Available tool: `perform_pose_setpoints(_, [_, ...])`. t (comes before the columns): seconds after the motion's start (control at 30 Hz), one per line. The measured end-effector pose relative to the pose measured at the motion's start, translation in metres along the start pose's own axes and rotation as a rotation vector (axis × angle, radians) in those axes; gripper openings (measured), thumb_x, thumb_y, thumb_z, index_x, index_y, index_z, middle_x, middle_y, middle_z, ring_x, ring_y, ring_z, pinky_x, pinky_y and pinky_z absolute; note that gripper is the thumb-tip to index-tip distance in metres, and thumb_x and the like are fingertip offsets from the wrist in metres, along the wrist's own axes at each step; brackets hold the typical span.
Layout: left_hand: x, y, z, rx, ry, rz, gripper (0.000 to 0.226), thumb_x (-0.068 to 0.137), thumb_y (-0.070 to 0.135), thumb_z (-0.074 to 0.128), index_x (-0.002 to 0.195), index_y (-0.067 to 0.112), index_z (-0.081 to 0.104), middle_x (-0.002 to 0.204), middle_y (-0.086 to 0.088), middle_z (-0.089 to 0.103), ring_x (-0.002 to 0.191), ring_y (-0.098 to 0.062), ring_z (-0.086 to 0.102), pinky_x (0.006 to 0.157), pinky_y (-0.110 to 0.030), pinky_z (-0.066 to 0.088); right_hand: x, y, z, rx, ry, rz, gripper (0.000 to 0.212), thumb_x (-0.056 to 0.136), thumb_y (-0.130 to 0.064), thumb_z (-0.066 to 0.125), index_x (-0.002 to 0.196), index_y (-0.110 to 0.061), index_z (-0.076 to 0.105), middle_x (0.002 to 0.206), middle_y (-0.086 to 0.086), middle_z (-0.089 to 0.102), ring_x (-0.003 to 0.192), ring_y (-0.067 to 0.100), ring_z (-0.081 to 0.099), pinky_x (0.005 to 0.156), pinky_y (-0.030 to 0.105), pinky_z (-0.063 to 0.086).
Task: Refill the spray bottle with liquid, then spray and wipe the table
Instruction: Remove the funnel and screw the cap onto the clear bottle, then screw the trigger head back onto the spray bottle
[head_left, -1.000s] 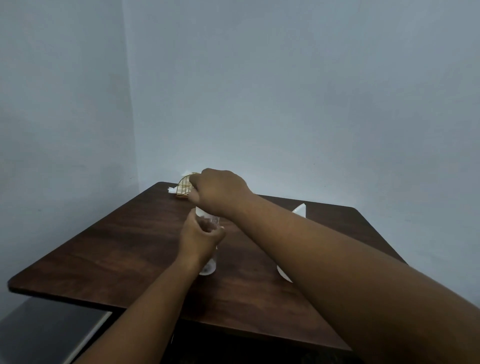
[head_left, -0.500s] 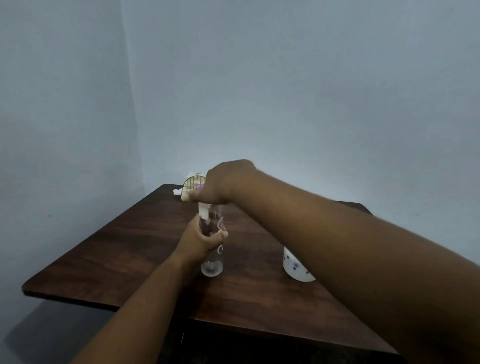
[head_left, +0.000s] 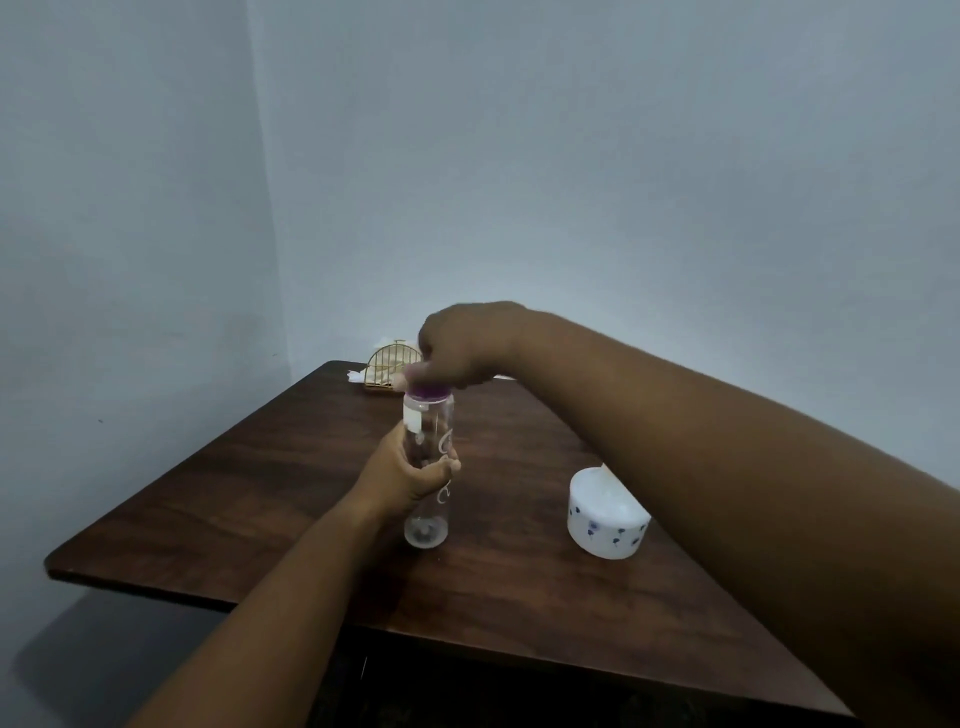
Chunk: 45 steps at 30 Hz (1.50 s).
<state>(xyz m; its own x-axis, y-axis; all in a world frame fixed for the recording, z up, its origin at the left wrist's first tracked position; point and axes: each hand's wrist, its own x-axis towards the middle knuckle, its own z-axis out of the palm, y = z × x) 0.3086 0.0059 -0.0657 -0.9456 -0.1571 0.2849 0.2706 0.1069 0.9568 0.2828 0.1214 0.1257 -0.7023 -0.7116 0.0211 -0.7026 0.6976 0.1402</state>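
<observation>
A clear plastic bottle (head_left: 427, 514) with white lettering stands upright on the dark wooden table (head_left: 218, 499). My left hand (head_left: 405, 470) is wrapped around its middle. My right hand (head_left: 462, 345) sits on top of it, fingers closed over the purple cap (head_left: 428, 391). The bottle looks nearly empty. A white container with small blue flowers (head_left: 605, 522) stands to the right of the bottle, partly behind my right forearm. No spray bottle is in view.
A gold wire napkin holder (head_left: 387, 366) with white tissue stands at the table's far left corner, close to the wall. The table's left and near edges drop to the floor. Pale walls meet behind the table.
My view has drifted so the table sits lower and the flowered container shows more. My right hand has risen slightly on the bottle top, and the purple cap now shows beneath it.
</observation>
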Motion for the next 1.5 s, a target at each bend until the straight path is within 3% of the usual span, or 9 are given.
perform_pose_setpoints(0.1, [0.000,-0.001,-0.002,-0.016,-0.010,0.000,0.029,0.084,-0.004,0.074,0.108,0.003,0.060,0.087,-0.007,0.070,0.081,-0.017,0.067,0.075,-0.029,0.055,-0.002,-0.006,0.003,-0.156,0.124,0.082,0.056,0.097,-0.071,0.035,0.075,-0.022,0.052,0.077,-0.006,0.054,0.071,0.014,0.051,0.055,0.029,0.030])
perform_pose_setpoints(0.23, [0.000,-0.001,-0.003,-0.020,-0.027,0.013,0.028,0.084,-0.006,0.073,0.105,0.007,0.060,0.086,-0.006,0.069,0.080,-0.014,0.066,0.074,-0.028,0.054,-0.008,-0.007,-0.006,0.100,-0.129,0.062,0.062,0.086,-0.066,0.063,0.113,-0.010,0.064,0.097,0.003,0.069,0.072,0.017,0.066,0.060,0.030,0.051])
perform_pose_setpoints(0.33, [0.001,-0.003,-0.005,-0.011,-0.032,0.025,0.030,0.081,0.000,0.076,0.105,0.006,0.059,0.087,-0.006,0.068,0.080,-0.015,0.066,0.073,-0.028,0.054,-0.013,-0.004,-0.016,-0.204,-0.126,0.175,0.060,0.070,-0.078,0.070,0.076,-0.019,0.067,0.076,-0.007,0.073,0.076,0.016,0.069,0.079,0.035,0.053])
perform_pose_setpoints(0.47, [0.003,-0.005,-0.007,0.026,-0.037,0.023,0.028,0.084,0.000,0.076,0.106,0.006,0.059,0.086,-0.005,0.070,0.081,-0.014,0.068,0.074,-0.028,0.054,-0.011,0.002,-0.017,-0.101,-0.099,0.066,0.057,0.083,-0.046,0.078,0.131,-0.021,0.059,0.113,-0.004,0.064,0.074,0.013,0.062,0.065,0.027,0.052])
perform_pose_setpoints(0.57, [0.002,-0.004,-0.003,0.043,0.004,0.041,0.027,0.084,-0.008,0.072,0.105,0.003,0.059,0.086,-0.007,0.069,0.077,-0.011,0.066,0.071,-0.024,0.055,-0.005,-0.005,-0.011,0.076,-0.070,-0.076,0.045,0.091,-0.024,0.073,0.134,-0.023,0.060,0.122,0.007,0.068,0.081,0.021,0.071,0.067,0.031,0.057])
perform_pose_setpoints(0.87, [0.001,-0.003,-0.007,0.127,0.117,0.036,0.037,0.081,0.003,0.078,0.112,0.013,0.061,0.097,-0.005,0.075,0.089,-0.015,0.072,0.075,-0.024,0.054,0.009,-0.013,0.012,-0.152,0.132,-0.049,0.031,0.095,-0.034,0.063,0.124,-0.022,0.064,0.119,0.001,0.068,0.108,0.023,0.064,0.073,0.034,0.046])
perform_pose_setpoints(1.1, [0.040,-0.011,-0.087,0.306,0.309,-0.076,0.051,0.079,0.017,0.084,0.122,0.015,0.056,0.110,-0.006,0.071,0.100,-0.025,0.069,0.091,-0.047,0.055,-0.011,-0.006,0.083,0.017,0.395,-0.125,0.063,0.098,-0.050,0.054,0.153,-0.034,0.027,0.155,0.003,0.034,0.111,0.033,0.063,0.071,0.036,0.042])
perform_pose_setpoints(1.37, [0.071,-0.033,-0.121,0.381,0.402,-0.071,0.046,0.086,0.022,0.078,0.125,0.013,0.055,0.109,-0.010,0.068,0.105,-0.037,0.066,0.085,-0.045,0.051,-0.092,-0.019,0.151,-0.010,0.307,-0.372,0.038,0.101,-0.048,0.047,0.129,-0.025,0.058,0.134,0.001,0.053,0.087,0.027,0.068,0.063,0.042,0.057])
perform_pose_setpoints(1.5, [0.066,-0.036,-0.108,0.278,0.453,-0.083,0.079,0.084,0.026,0.080,0.148,0.029,0.033,0.134,-0.007,0.060,0.122,-0.031,0.058,0.102,-0.054,0.046,-0.110,0.018,0.156,0.001,0.349,-0.391,0.032,0.100,-0.045,0.050,0.116,-0.023,0.067,0.122,-0.003,0.061,0.074,0.021,0.067,0.054,0.032,0.051])
